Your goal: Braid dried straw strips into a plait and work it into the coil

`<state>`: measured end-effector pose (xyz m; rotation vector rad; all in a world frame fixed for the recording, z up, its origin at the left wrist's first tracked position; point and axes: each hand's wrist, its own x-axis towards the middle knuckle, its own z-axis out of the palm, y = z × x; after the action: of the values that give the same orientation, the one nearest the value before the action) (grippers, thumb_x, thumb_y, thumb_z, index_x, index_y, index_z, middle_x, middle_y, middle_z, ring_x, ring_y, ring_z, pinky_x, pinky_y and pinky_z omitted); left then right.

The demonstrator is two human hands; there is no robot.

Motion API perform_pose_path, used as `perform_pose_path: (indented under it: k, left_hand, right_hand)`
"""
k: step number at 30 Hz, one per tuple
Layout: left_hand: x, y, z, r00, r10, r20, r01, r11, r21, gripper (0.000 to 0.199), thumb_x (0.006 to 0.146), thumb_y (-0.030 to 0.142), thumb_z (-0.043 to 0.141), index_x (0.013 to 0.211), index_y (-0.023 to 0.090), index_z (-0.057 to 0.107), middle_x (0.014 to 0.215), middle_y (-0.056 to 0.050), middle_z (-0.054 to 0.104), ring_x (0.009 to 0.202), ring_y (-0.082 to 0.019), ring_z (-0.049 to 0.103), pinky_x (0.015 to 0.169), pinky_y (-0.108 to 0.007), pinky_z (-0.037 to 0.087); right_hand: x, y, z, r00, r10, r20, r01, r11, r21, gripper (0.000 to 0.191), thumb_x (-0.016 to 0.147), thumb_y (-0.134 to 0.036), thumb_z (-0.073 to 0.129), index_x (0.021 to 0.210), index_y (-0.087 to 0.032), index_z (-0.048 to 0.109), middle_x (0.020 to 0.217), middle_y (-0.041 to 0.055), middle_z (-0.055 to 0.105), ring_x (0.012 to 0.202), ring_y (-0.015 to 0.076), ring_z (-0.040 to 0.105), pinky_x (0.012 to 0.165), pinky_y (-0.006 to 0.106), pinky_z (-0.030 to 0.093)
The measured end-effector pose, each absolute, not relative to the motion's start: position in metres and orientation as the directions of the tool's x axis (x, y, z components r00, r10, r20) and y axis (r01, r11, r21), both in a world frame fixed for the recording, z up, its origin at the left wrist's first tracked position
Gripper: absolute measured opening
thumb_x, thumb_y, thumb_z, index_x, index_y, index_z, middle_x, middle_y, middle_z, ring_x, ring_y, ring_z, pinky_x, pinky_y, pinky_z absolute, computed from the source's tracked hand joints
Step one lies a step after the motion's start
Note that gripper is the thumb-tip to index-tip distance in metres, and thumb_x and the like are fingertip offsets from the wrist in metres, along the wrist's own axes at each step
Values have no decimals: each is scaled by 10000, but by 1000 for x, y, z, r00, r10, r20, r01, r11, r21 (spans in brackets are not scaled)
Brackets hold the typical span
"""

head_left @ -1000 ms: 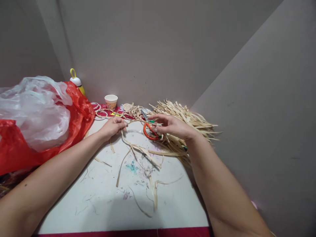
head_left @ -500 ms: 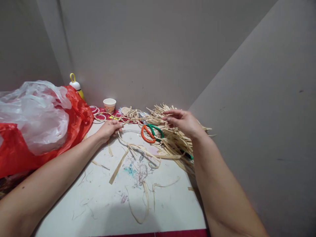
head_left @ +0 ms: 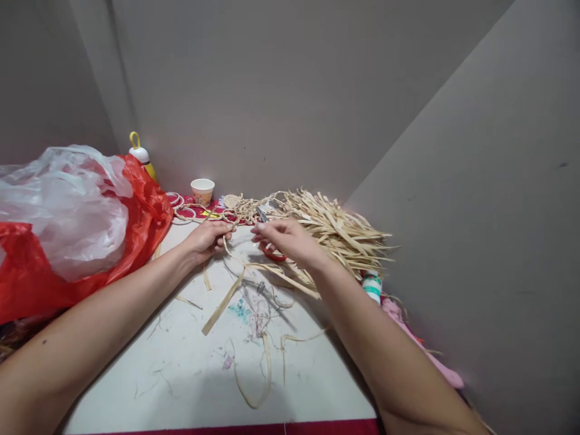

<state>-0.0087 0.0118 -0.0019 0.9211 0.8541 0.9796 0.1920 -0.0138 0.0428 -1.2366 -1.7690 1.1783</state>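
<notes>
Left of the grip [head_left: 209,239] I have a red plastic bag [head_left: 151,208] bunched with a whitish bag [head_left: 77,211], a yellow-and-white bottle [head_left: 140,156] behind. Beyond the grip I see a paper cup [head_left: 203,193]. Well right, a white-and-teal container [head_left: 372,286] shows near something pink [head_left: 394,310].

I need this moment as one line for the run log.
Left hand: pinching braided straw cord | Right hand: partly covering orange-handled scissors, grip unclear | Rest: straw bundle, paper cup, red plastic bag

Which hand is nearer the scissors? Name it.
The right hand, which partly hides the scissors from view; the left hand is farther off, pinching a thin straw cord.
</notes>
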Motion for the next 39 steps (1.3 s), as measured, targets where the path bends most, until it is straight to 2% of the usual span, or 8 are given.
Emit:
perform_pose_path:
  k: [3, 7, 14, 24, 28, 31, 34, 39]
  left_hand:
    - [-4, 6, 0, 392, 908, -150, -265, 268, 926, 154, 696, 222, 689, 683, 115, 578, 518, 35, 515, 373, -11, 331, 371, -150, 194]
    - [0, 0, 2, 500, 855, -138, -172, 254, 952, 173, 715, 258, 691, 689, 117, 594, 541, 27, 532, 385, -11, 336, 390, -160, 199]
    - [1, -2, 1, 641, 746, -178, -136, 339, 931, 269, 841, 372, 530, 884, 136, 652, 573, 2, 529, 382, -31, 310, 396, -192, 178]
    - [1, -2, 0, 685, 708, -172, -168, 382, 909, 257, 808, 353, 620, 864, 106, 661, 528, 42, 472, 378, -5, 264, 398, -177, 152]
    - [2, -3, 1, 684, 709, -173, -170, 385, 907, 322, 836, 408, 567, 914, 108, 658, 501, 31, 504, 349, -15, 293, 387, -179, 182]
    - [4, -4, 3, 695, 691, -199, -146, 406, 902, 334, 862, 422, 512, 917, 121, 646, 565, -38, 617, 340, -26, 333, 369, -178, 181]
    - [5, -5, 5, 677, 706, -207, -113, 378, 919, 346, 861, 420, 518, 894, 108, 662, 677, -90, 684, 350, -19, 350, 364, -179, 184]
    - [7, -7, 7, 641, 754, -143, -75, 246, 966, 243, 791, 332, 635, 783, 94, 685, 602, -40, 657, 348, -7, 317, 378, -187, 153]
  right_hand:
    - [176, -8, 21, -277, 960, -51, 88, -27, -996, 344, 734, -493, 677, 847, -169, 655, 950, 84, 684, 649, 104, 596, 511, 217, 469]
    - [175, -1, 9, -127, 992, -27, -153, -47, -987, 347, 598, -445, 787, 710, -164, 617, 732, 27, 644, 579, 83, 564, 480, 195, 460]
    - [177, -6, 13, -225, 974, 37, -105, 13, -994, 341, 649, -452, 757, 689, -154, 596, 578, 7, 627, 509, 76, 556, 476, 181, 430]
    - [180, -5, 16, -240, 969, 54, -99, 31, -995, 396, 614, -486, 766, 752, -148, 612, 515, -9, 600, 438, 64, 497, 401, 170, 364]
    - [181, -6, 18, -265, 963, 47, -122, 15, -992, 381, 644, -462, 751, 785, -136, 614, 507, 7, 619, 406, 54, 474, 382, 155, 329]
    - [182, -7, 19, -334, 942, 45, -133, 0, -991, 339, 685, -426, 732, 821, -134, 624, 494, -12, 595, 398, 45, 443, 364, 146, 284]
    - [182, -7, 18, -360, 932, 35, -125, -11, -992, 312, 713, -409, 716, 834, -132, 638, 469, -43, 540, 387, 34, 400, 360, 141, 258]
    - [180, -9, 18, -328, 943, 46, -134, 2, -991, 297, 709, -391, 725, 792, -115, 652, 459, -52, 503, 385, 25, 381, 362, 139, 255]
